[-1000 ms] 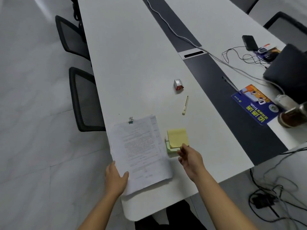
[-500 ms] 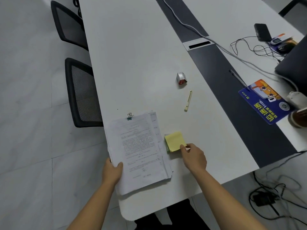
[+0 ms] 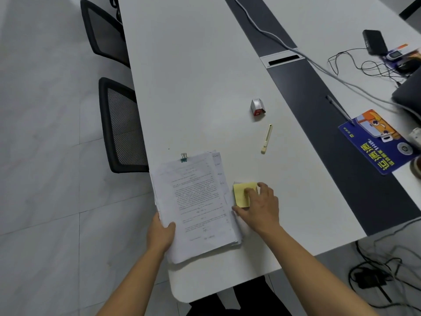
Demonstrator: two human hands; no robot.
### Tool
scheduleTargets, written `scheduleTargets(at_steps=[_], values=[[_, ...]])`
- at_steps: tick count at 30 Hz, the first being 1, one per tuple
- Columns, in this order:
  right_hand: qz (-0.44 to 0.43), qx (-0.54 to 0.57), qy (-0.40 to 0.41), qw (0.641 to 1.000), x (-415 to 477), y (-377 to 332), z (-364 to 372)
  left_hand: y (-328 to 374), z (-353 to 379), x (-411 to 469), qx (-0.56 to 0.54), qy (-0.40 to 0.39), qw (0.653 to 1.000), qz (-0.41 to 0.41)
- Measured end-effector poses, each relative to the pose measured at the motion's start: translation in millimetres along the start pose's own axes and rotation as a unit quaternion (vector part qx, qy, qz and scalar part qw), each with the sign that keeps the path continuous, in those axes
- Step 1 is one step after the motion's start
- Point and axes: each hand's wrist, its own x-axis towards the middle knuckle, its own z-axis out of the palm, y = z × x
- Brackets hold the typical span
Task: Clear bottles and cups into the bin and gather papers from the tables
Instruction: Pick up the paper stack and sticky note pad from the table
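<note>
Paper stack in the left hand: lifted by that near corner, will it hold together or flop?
Probably floppy: the paper stack is many thin sheets, gripped by the left hand at one corner. Edges are fanned and the binder clip sits at the far end, so sheets may slide.

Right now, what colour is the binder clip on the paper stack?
The binder clip is teal green; best in head view.

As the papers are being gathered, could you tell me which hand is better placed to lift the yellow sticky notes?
Probably the right: the right hand holds the sticky notes, while the left hand grips the paper stack.
</note>
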Motion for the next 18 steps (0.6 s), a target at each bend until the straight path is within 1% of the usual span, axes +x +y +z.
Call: scheduleTargets(at_steps=[1,2,4,5,6,7,9,11,15,18], values=[[-0.006,0.013,0.017,1.000,0,-7,0,1,-1,0,-0.007,0.001,1.000,0.004],[-0.011,0.053,0.018,0.998,0,-15,-1,3,-1,0,-0.018,0.003,1.000,0.009],[0.002,0.155,-0.043,0.987,0,-34,-1,8,-1,-1,-0.038,0.002,0.999,0.010],[0.012,0.179,-0.084,0.980,0,-42,0,11,-1,-1,-0.041,-0.005,0.999,0.008],[0.017,0.175,-0.114,0.978,-1,-49,2,12,0,-1,-0.042,-0.015,0.999,0.011],[0.015,0.150,-0.128,0.980,-2,-54,5,12,1,0,-0.034,-0.025,0.999,0.018],[0.006,0.104,-0.137,0.985,-6,-61,12,13,6,0,-0.009,-0.039,0.999,0.037],[0.007,0.108,-0.152,0.982,-12,-65,19,14,8,0,0.018,-0.039,0.998,0.053],[-0.005,0.108,-0.175,0.979,-21,-58,25,20,3,-5,0.033,-0.048,0.996,0.062],[-0.053,0.077,-0.226,0.970,-20,-49,16,15,-7,0,0.081,-0.083,0.990,0.075]])
